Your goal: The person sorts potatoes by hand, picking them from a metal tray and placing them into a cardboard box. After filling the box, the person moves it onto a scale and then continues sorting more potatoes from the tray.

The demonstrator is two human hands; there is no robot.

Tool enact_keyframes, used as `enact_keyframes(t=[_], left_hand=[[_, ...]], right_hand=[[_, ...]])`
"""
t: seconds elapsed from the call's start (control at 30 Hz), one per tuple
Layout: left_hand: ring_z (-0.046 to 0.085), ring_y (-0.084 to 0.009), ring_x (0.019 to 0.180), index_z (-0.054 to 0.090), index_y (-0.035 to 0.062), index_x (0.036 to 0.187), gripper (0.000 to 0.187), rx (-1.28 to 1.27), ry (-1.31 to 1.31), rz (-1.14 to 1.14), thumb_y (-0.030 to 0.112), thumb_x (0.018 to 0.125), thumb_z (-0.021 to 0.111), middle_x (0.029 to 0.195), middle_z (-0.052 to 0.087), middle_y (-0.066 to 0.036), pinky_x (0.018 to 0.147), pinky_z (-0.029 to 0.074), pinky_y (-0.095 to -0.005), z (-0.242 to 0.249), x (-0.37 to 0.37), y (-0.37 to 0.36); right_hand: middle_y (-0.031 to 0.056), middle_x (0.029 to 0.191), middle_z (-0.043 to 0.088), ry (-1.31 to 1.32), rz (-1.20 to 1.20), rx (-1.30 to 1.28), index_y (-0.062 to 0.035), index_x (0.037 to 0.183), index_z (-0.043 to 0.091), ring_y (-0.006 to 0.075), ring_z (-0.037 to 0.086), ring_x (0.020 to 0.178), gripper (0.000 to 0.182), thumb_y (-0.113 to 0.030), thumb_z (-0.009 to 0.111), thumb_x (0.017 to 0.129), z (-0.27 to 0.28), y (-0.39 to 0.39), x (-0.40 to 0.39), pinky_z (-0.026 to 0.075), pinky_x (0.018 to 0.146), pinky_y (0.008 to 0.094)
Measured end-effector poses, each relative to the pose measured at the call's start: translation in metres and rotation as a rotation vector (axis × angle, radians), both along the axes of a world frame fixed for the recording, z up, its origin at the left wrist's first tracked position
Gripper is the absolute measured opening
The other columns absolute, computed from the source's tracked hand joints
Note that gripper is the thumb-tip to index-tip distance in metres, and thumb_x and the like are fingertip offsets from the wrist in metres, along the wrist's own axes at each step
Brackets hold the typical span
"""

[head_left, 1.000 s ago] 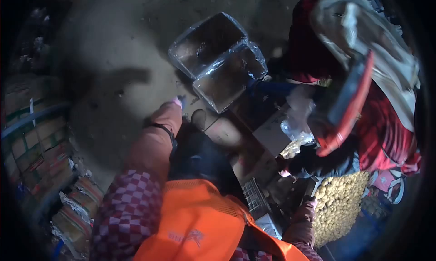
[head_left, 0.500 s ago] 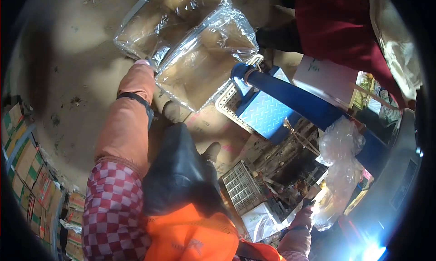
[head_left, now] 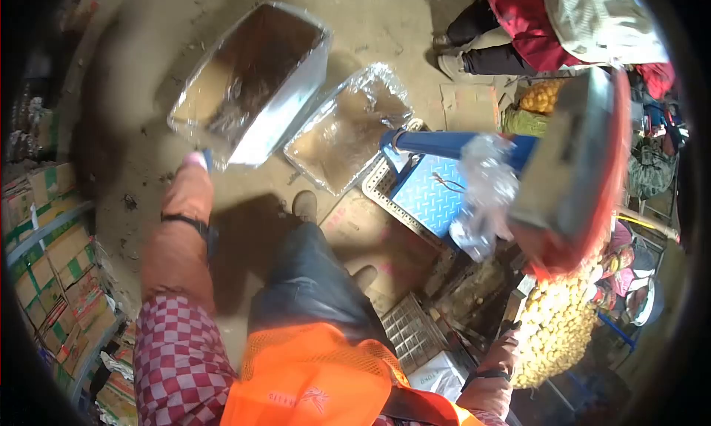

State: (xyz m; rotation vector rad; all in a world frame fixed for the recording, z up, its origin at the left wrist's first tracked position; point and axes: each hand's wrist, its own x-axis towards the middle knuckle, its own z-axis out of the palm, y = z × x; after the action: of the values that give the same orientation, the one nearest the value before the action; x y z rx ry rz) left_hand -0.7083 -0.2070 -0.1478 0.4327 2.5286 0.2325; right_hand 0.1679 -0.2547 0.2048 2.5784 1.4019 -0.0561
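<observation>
At the upper left, a cardboard box (head_left: 285, 100) lined with clear plastic stands tilted on the ground. My left hand (head_left: 196, 160) is closed on its near corner, with the fingers partly hidden. To the box's right lies another plastic-lined box (head_left: 344, 133), its inside showing only the liner. My right hand (head_left: 508, 331) is low on the right, beside a wooden board edge (head_left: 518, 301) bordering a heap of small yellow potato-like produce (head_left: 555, 333). Its fingers are dark and too small to make out.
A blue platform scale (head_left: 433, 192) with a blue post (head_left: 459, 142) stands on a crate; its blurred head (head_left: 570, 174) looms close at right. Clear plastic bags (head_left: 485, 196) hang on the post. A person in red (head_left: 518, 26) stands at upper right. Flattened cartons (head_left: 55, 278) are stacked left.
My left hand has moved the first box left, away from the second one, and tilted it so its side shows. My view has turned, bringing the scale head and the yellow heap into sight.
</observation>
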Motion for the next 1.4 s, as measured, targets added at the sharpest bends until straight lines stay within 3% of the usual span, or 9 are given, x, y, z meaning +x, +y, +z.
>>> enact_keyframes(t=[0.23,0.37,0.5,0.6,0.8,0.93,1.07,1.1,1.4], left_hand=[[0.057,-0.0322,0.121,0.066,0.0137,0.122,0.049,-0.007,0.121,-0.027,0.048,0.091,0.05,0.13,0.062,-0.013,0.098,0.045,-0.0408,0.175,0.049,-0.175],[0.058,-0.0323,0.119,0.067,0.0136,0.12,0.045,-0.043,0.142,-0.032,0.045,0.091,0.052,0.129,0.063,-0.013,0.096,0.046,-0.0405,0.252,0.12,-0.257],[0.059,-0.0324,0.118,0.068,0.0135,0.118,0.041,-0.137,0.076,-0.009,0.041,0.091,0.055,0.127,0.064,-0.013,0.095,0.046,-0.0402,0.292,0.217,-0.305],[0.06,-0.0325,0.116,0.069,0.0134,0.117,0.038,-0.194,-0.025,-0.035,0.038,0.091,0.057,0.126,0.064,-0.013,0.094,0.047,-0.0399,0.303,0.291,-0.305],[0.061,-0.032,0.114,0.067,0.0139,0.121,0.037,-0.219,-0.165,-0.329,0.034,0.09,0.06,0.122,0.066,-0.014,0.094,0.048,-0.0396,0.293,0.408,-0.224],[0.061,-0.032,0.114,0.065,0.014,0.122,0.037,-0.095,-0.301,-0.536,0.033,0.091,0.059,0.122,0.066,-0.015,0.095,0.048,-0.0391,0.286,0.497,-0.145],[0.062,-0.0321,0.114,0.064,0.014,0.124,0.038,-0.029,-0.538,-0.626,0.031,0.091,0.058,0.122,0.066,-0.015,0.095,0.048,-0.0387,0.275,0.578,-0.094],[0.062,-0.0321,0.114,0.064,0.014,0.125,0.038,-0.026,-0.617,-0.623,0.031,0.091,0.058,0.122,0.065,-0.016,0.095,0.048,-0.0386,0.272,0.596,-0.086],[0.062,-0.0322,0.114,0.061,0.0141,0.128,0.038,-0.239,-1.222,-0.381,0.028,0.093,0.055,0.123,0.065,-0.017,0.096,0.048,-0.0376,0.229,0.694,-0.053]], right_hand=[[0.0195,0.096,0.067,0.225,0.152,0.153,-0.007,0.118,0.064,0.0369,0.065,0.086,0.028,-0.018,0.059,0.092,-0.019,-0.015,0.024,0.051,0.077,0.0436],[0.0176,0.089,0.064,0.03,0.439,0.307,-0.0085,0.093,0.064,0.0371,0.062,0.085,0.025,-0.019,0.077,0.074,-0.014,-0.027,0.028,0.05,0.077,0.0459],[0.0131,0.099,0.065,0.4,0.477,0.429,-0.01,0.103,0.064,0.0355,0.062,0.095,0.038,-0.026,0.08,0.072,-0.007,-0.05,0.053,0.049,0.083,0.0474],[0.0108,0.107,0.066,0.397,0.528,0.624,-0.0117,0.114,0.065,0.0334,0.061,0.102,0.047,-0.02,0.079,0.07,0.009,-0.08,0.087,0.047,0.092,0.0465],[0.009,0.147,0.041,0.146,0.151,0.395,-0.0251,0.139,0.05,0.0344,0.034,0.138,0.065,-0.029,0.073,0.078,-0.007,-0.169,0.186,0.023,0.114,0.0541],[0.0084,0.15,0.039,0.228,-0.117,0.161,-0.0247,0.14,0.049,0.0345,0.031,0.141,0.054,-0.037,0.061,0.089,-0.05,-0.196,0.211,0.021,0.115,0.0548],[0.0099,0.147,0.041,0.177,-0.044,0.304,-0.0223,0.14,0.051,0.0356,0.032,0.14,0.053,-0.04,0.059,0.09,-0.023,-0.198,0.192,0.021,0.116,0.0539],[0.0114,0.147,0.042,0.237,-0.082,0.252,-0.0245,0.14,0.049,0.0371,0.034,0.139,0.061,-0.021,0.066,0.082,-0.015,-0.196,0.191,0.023,0.116,0.0536],[0.0107,0.144,0.044,0.168,0.005,0.385,-0.0188,0.133,0.055,0.0372,0.034,0.137,0.053,-0.026,0.067,0.082,-0.015,-0.198,0.189,0.026,0.115,0.051]])
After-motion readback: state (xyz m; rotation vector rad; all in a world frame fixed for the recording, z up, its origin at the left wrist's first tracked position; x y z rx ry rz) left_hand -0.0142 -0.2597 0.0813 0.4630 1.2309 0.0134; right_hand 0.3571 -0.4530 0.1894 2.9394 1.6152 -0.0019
